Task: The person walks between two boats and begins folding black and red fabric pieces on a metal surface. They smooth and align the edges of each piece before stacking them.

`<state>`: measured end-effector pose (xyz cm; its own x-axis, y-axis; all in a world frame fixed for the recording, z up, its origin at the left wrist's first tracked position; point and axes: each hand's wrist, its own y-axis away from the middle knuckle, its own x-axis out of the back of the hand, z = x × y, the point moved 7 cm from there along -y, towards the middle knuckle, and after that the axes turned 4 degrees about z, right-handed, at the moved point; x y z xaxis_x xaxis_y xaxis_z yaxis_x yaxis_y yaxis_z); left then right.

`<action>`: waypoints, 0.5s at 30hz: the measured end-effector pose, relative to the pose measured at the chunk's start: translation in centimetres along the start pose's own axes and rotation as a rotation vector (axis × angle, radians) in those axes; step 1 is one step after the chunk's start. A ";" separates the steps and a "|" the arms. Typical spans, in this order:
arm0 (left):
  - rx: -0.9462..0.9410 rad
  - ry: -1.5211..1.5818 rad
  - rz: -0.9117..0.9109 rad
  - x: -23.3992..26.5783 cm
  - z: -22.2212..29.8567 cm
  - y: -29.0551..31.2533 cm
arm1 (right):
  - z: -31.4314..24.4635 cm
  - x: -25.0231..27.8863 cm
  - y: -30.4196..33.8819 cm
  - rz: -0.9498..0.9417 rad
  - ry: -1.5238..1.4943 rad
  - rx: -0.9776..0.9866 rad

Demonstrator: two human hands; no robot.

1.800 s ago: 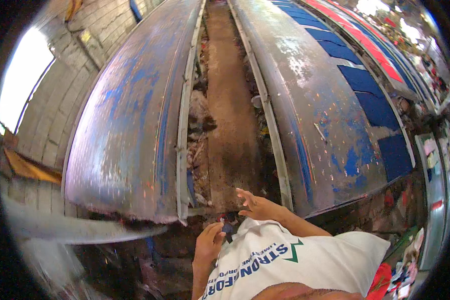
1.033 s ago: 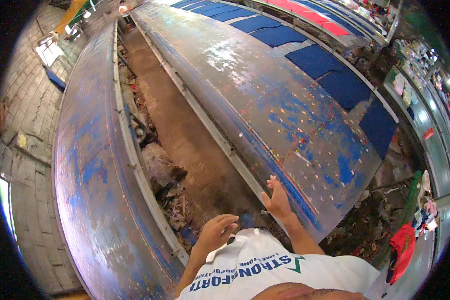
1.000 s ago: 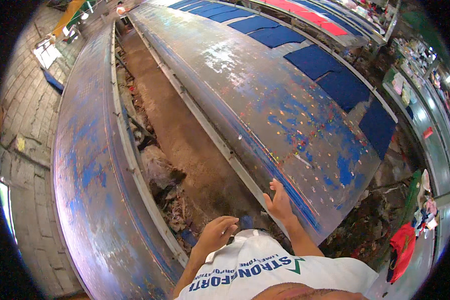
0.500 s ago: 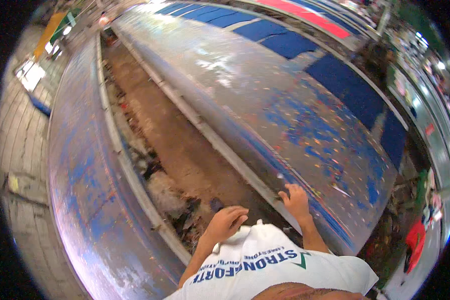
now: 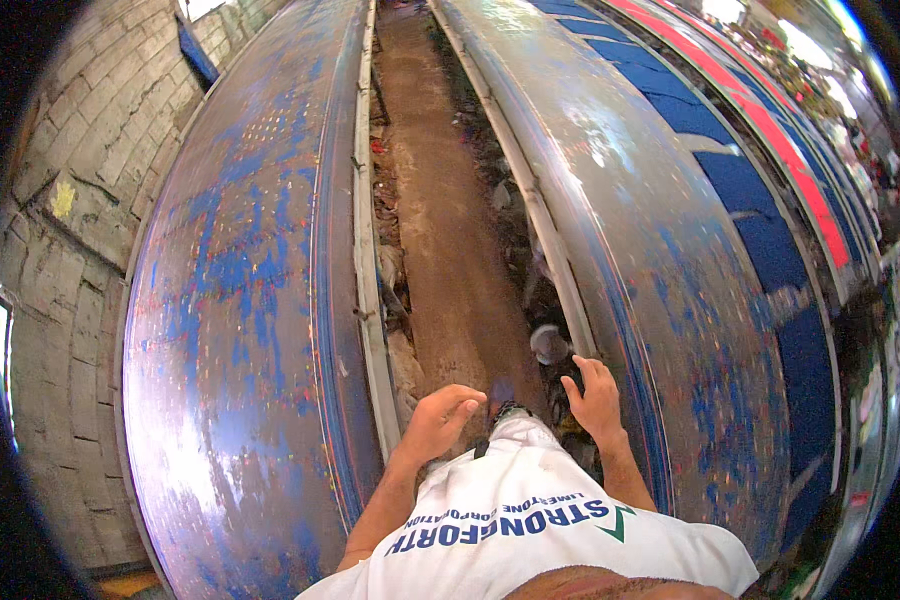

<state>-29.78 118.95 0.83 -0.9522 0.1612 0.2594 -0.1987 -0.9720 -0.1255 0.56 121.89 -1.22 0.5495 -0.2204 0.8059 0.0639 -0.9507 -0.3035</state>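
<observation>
My left hand point(image 5: 442, 418) hangs over the dirt walkway, near the rail of the left table. Its fingers are loosely bent with the thumb apart, and nothing shows in it. My right hand point(image 5: 593, 398) hovers by the rail of the right table, fingers spread and holding nothing. I cannot tell whether it touches the rail. Long paint-stained tables flank me: the left table point(image 5: 260, 250) and the right table point(image 5: 660, 270), both grey with blue smears and small coloured specks. Between my hands is my white printed shirt point(image 5: 530, 490).
The brown walkway point(image 5: 440, 220) runs ahead between the tables. A pale round object point(image 5: 548, 344) lies low beside the right rail. Dark blue panels point(image 5: 745, 190) line the right table's far side, with a red strip point(image 5: 785, 145) beyond. A block wall point(image 5: 90, 130) stands left.
My view has swung, so the walkway now runs nearly straight ahead and the left table and wall fill more of the picture. Both hands remain in front of me, with nothing visible in them.
</observation>
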 end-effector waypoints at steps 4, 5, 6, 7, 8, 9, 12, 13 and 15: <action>0.065 0.061 -0.011 0.8 -3.2 -8.9 | 1.7 -6.1 -10.3 -0.042 -0.027 0.031; 0.040 0.058 -0.031 1.0 -3.7 -11.3 | 2.1 -7.5 -12.8 -0.028 -0.033 0.033; -0.003 0.049 -0.062 1.3 -4.2 -14.3 | 2.6 -8.7 -15.4 -0.008 -0.037 0.037; 0.002 0.018 -0.128 1.8 -4.8 -17.2 | 3.1 -9.8 -18.3 0.018 -0.041 0.046; -0.005 -0.022 -0.186 2.5 -5.5 -20.5 | 3.5 -10.9 -21.2 0.018 -0.094 0.019; -0.014 -0.069 -0.245 3.5 -5.8 -23.8 | 3.7 -11.6 -24.3 0.017 -0.093 0.014; -0.031 -0.134 -0.239 8.4 -6.4 -34.2 | 3.6 -14.1 -34.5 0.052 -0.090 -0.041; -0.035 -0.142 -0.233 10.2 -6.6 -36.9 | 2.6 -15.0 -37.6 0.085 -0.130 0.010; -0.047 -0.175 -0.135 13.9 -7.8 -42.5 | 2.6 -16.2 -43.4 0.050 -0.160 0.004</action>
<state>-36.41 163.83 2.27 -0.8620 0.2533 0.4390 -0.3364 -0.9338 -0.1218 -8.96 167.28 -2.45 0.6776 -0.2296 0.6987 0.0360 -0.9385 -0.3433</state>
